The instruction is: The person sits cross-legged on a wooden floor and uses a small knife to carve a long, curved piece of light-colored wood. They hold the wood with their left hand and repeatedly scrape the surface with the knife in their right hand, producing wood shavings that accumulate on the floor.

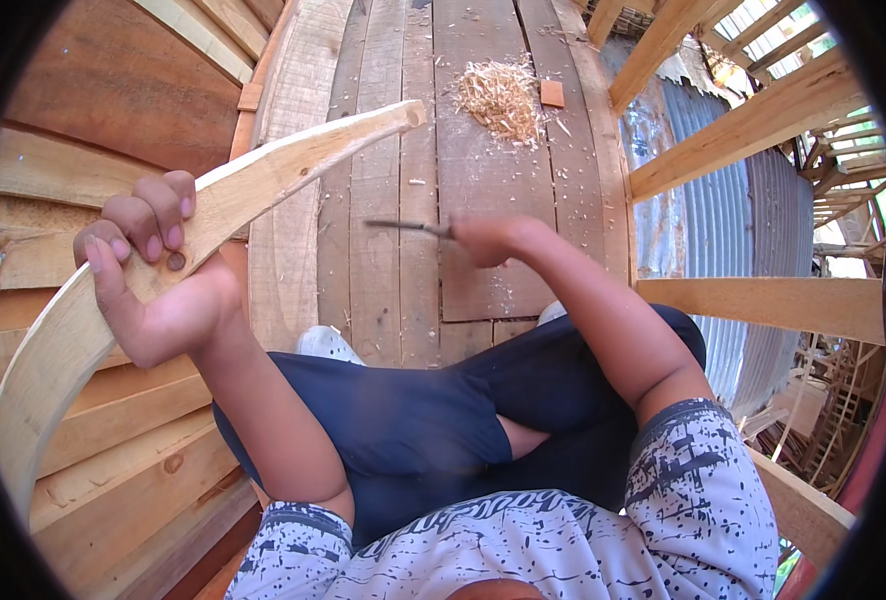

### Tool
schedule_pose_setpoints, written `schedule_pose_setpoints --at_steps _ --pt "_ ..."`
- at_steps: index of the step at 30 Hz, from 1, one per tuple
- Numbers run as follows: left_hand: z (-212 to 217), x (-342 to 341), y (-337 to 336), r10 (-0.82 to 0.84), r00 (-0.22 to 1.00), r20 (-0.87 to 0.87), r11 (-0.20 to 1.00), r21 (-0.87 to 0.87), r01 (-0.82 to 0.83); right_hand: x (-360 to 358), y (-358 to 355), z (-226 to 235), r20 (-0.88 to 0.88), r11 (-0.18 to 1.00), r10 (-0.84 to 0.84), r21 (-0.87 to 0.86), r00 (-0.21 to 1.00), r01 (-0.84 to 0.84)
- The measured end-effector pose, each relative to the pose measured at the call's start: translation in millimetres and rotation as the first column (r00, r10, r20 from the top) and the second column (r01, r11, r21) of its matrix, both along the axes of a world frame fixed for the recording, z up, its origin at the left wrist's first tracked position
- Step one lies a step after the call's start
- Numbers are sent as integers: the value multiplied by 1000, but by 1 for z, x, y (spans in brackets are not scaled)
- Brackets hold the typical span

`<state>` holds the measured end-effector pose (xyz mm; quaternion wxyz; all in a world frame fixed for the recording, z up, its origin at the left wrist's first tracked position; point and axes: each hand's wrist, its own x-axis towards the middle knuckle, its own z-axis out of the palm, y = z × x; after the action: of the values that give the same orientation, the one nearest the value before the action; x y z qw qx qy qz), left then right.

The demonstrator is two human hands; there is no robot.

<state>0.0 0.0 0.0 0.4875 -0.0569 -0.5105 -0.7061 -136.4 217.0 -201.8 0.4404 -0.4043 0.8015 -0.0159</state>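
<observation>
A long, curved piece of pale wood (273, 180) slants across the left side, its narrow end pointing up toward the middle. My left hand (148, 270) is wrapped round its edge, beside a dark round knot. Over the floorboards, my right hand (493, 240) is closed on a knife-like tool (398, 224), whose thin dark blade points left. Its handle is mostly hidden in my fist, so its exact kind is unclear. The blade is apart from the wood.
Wood shavings (503, 100) lie heaped on the plank floor (383, 290), beside a small orange-brown block (552, 93). A plank wall (113, 430) rises at left. Wooden rails (763, 300) and corrugated metal sheets (708, 200) stand at right. My legs (393, 410) are bent below.
</observation>
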Motion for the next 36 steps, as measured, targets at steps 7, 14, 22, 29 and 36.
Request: schedule_pose_setpoints --at_steps 7,14,22,29,36 --pt "-3 -2 3 31 999 -16 999 6 -31 -37 47 39 13 914 -379 165 925 372" --pt "-1 0 1 28 1000 1 999 -28 -28 -29 39 38 -28 901 -396 180 918 394" --pt "0 -3 0 13 1000 0 1000 -25 -13 -35 35 33 134 912 -405 127 904 390" --pt "4 3 -3 29 1000 4 1000 -9 -29 -44 43 32 -71 823 -566 -1 821 568" --pt "15 15 -9 29 998 51 996 -84 -25 -26 5 -24 -120 772 -471 -535 874 342"
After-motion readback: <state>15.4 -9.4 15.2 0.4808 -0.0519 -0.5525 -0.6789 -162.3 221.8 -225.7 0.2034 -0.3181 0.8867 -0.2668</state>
